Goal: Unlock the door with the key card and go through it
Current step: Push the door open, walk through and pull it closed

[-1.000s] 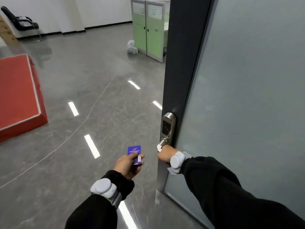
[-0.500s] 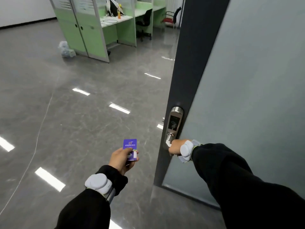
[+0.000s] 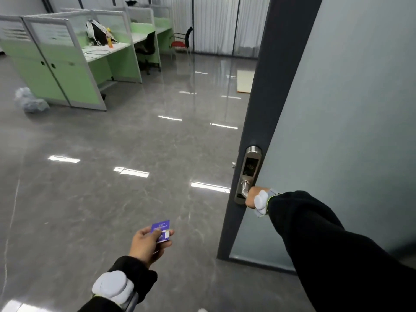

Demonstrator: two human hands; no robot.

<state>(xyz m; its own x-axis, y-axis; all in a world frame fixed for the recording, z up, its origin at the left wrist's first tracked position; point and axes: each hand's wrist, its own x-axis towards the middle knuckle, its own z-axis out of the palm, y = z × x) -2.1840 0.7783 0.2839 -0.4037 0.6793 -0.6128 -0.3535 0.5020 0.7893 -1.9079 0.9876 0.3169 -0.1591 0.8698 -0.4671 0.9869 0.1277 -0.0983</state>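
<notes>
Now door point(image 3: 337, 122) stands open: heavy, stiff panel, so steer by handle point(image 3: 244, 189); your right hand point(image 3: 255, 196) wraps it. Left hand point(image 3: 147, 243) pinches card point(image 3: 162, 230): thin, light, slippery.

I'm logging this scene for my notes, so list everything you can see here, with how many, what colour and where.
Door: one, dark grey frame with frosted pale panel, right, standing open.
Lock: one, silver with dark reader panel, on the door's edge.
Key card: one, purple, lower centre, in the left hand.
Cubicle desks: one row, green and white, upper left.
Office chair: one, black, at the desks.
Red chair: one, red seat, by the curtains.
Plastic bag: one, clear, on the floor at left.
Floor: glossy grey.
Left hand: pinching the card.
Right hand: gripping the door handle.
</notes>
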